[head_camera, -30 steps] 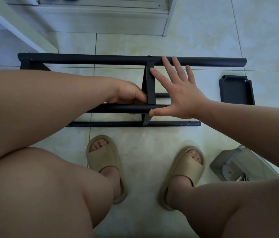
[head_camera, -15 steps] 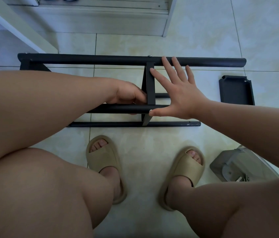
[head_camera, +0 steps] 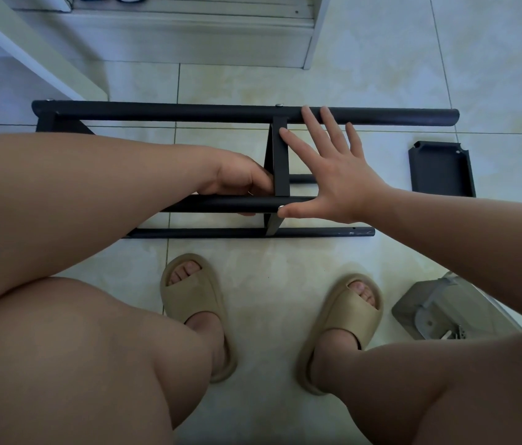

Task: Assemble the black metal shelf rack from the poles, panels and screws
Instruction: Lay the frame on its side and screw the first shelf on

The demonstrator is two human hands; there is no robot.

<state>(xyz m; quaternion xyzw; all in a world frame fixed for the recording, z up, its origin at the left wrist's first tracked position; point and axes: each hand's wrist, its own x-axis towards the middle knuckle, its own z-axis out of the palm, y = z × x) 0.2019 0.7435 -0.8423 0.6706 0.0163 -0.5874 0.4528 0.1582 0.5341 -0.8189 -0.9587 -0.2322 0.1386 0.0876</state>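
Head view: a seated person bends over the black rack frame (head_camera: pixel 44 122), which lies on its side on the tiled floor (head_camera: pixel 285 261).
Right hand (head_camera: pixel 333 178): wide open, fingers straight and spread over the cross panel (head_camera: pixel 280 162), reaching the far pole (head_camera: pixel 163 111). The thumb tip rests against the screw head (head_camera: pixel 281 207) on the middle pole (head_camera: pixel 221 204).
Left hand (head_camera: pixel 240 176): curled round the middle pole, gripping it just left of the cross panel.
Loose panel (head_camera: pixel 441 168): flat on the floor to the right, apart from the frame.
Tan slippers (head_camera: pixel 195 303): near the lowest pole (head_camera: pixel 317 232).
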